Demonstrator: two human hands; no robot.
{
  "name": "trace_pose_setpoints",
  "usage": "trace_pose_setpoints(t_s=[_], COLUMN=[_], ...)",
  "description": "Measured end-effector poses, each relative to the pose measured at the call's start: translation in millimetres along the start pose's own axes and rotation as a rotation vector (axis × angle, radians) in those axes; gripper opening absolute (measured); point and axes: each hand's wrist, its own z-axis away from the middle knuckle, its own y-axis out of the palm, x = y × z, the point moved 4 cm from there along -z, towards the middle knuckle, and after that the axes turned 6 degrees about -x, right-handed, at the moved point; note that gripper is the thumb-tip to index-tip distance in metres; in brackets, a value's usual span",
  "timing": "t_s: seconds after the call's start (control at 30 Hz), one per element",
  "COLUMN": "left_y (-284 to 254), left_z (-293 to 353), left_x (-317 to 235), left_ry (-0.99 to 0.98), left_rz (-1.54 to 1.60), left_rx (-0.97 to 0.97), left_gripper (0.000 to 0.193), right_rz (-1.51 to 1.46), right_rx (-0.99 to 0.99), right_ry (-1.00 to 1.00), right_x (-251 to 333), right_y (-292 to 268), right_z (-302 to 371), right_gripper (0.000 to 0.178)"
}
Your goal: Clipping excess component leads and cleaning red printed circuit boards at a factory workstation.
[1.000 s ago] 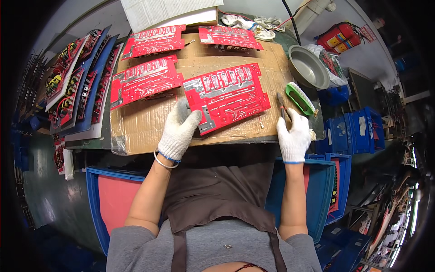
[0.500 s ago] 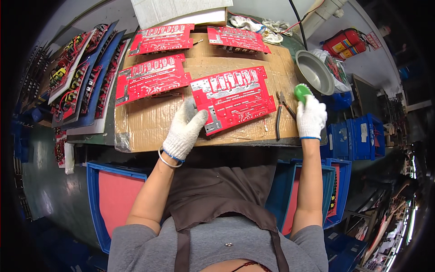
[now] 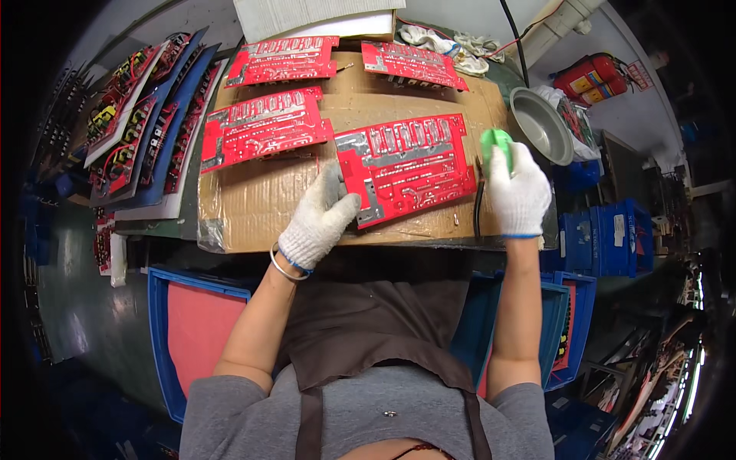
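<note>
A red circuit board (image 3: 418, 170) lies solder side up at the front of the cardboard, slightly tilted. My left hand (image 3: 318, 218), in a white knit glove, grips its left edge between thumb and fingers. My right hand (image 3: 521, 192), gloved the same way, is closed on a green brush (image 3: 497, 146) just off the board's right edge. Beside that hand shows a dark handle of the pliers (image 3: 478, 208); the rest is mostly hidden by the hand. Three more red boards lie behind: one at back left (image 3: 282, 60), one at left (image 3: 264, 129), one at back right (image 3: 414, 64).
Cardboard (image 3: 261, 211) covers the bench. A grey metal bowl (image 3: 541, 126) stands at right, with a red fire extinguisher (image 3: 590, 79) beyond. Crumpled gloves (image 3: 460, 52) lie at the back. Upright boards (image 3: 146, 123) crowd the left. Blue bins (image 3: 157, 337) sit below the bench edge.
My right hand has moved left with the brush, toward the board, and now covers most of the pliers. The view has shifted slightly; my left hand keeps its grip.
</note>
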Motion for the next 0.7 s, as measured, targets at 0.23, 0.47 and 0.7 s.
trace_pose_setpoints(t_s=[0.23, 0.47, 0.7], left_y=[-1.0, -6.5, 3.8], left_z=[7.7, 0.0, 1.4], left_x=[-3.2, 4.1, -5.4], left_ry=[-0.057, -0.034, -0.059], left_rz=[-0.035, -0.011, 0.079], left_rx=[0.014, -0.007, 0.019], left_gripper=[0.055, 0.056, 0.056], right_rz=[-0.444, -0.367, -0.095], right_rx=[0.159, 0.266, 0.08], right_ry=[-0.448, -0.727, -0.427], right_x=[85.0, 126.5, -9.0], right_y=[24.8, 36.0, 17.4], right_z=[46.5, 44.9, -8.6], right_gripper=[0.014, 0.019, 0.017])
